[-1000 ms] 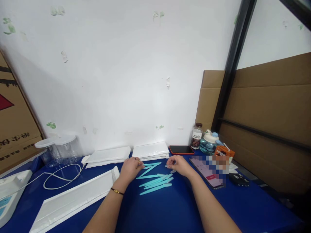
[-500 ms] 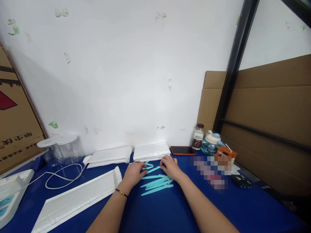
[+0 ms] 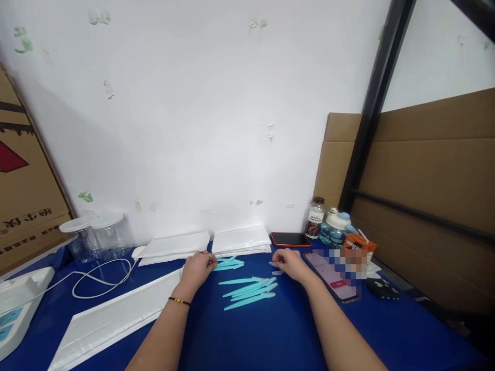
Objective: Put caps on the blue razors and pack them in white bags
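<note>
Several teal eyebrow razors [image 3: 249, 291] lie in a loose fanned group on the blue tabletop, between my forearms. Farther back, more teal razors [image 3: 230, 264] form a small crossed pile. At that pile's left end is my left hand [image 3: 199, 268], fingers pinched around the end of one razor. To the right, my right hand [image 3: 290, 264] is closed with a small translucent piece like a blade cap [image 3: 273, 264] at its fingertips. A second translucent piece [image 3: 277, 272] lies just below those fingers.
White padded mailers [image 3: 242, 241] stand folded at the wall, and a long white mailer [image 3: 119, 319] lies at left. A phone [image 3: 332, 275], an orange-edged phone [image 3: 291, 239], bottles [image 3: 335, 229] and an orange packet [image 3: 358, 247] sit right. Clear jars [image 3: 110, 237] and a cable [image 3: 96, 296] are left.
My hands have drawn apart, left hand leftward and right hand rightward. The razor between them has left that spot, and translucent pieces now show by my right fingers.
</note>
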The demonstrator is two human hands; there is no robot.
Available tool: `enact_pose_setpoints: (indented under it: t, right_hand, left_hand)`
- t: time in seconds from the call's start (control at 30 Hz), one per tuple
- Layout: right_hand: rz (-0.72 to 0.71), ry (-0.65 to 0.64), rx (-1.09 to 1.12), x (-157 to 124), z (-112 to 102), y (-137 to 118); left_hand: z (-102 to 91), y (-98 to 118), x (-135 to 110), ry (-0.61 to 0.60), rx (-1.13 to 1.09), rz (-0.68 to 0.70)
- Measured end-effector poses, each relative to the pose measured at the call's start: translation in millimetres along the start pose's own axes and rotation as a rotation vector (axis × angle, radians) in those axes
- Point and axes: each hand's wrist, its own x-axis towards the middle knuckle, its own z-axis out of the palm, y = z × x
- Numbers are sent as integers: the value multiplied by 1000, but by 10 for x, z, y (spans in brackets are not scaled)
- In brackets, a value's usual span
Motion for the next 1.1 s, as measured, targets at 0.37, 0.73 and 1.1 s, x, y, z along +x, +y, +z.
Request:
enact_pose_setpoints:
  t: [0.37, 0.73, 1.1]
  right_hand:
    - [-201, -185, -8, -99, 251, -371]
    - [-183, -92, 66, -67, 58, -321]
    - [-164, -115, 274, -24, 208, -363]
  left_hand:
    - [279, 300, -65, -182, -234, 243]
    - [76, 185, 3, -47, -226, 182]
    - [62, 175, -3, -59, -248, 164]
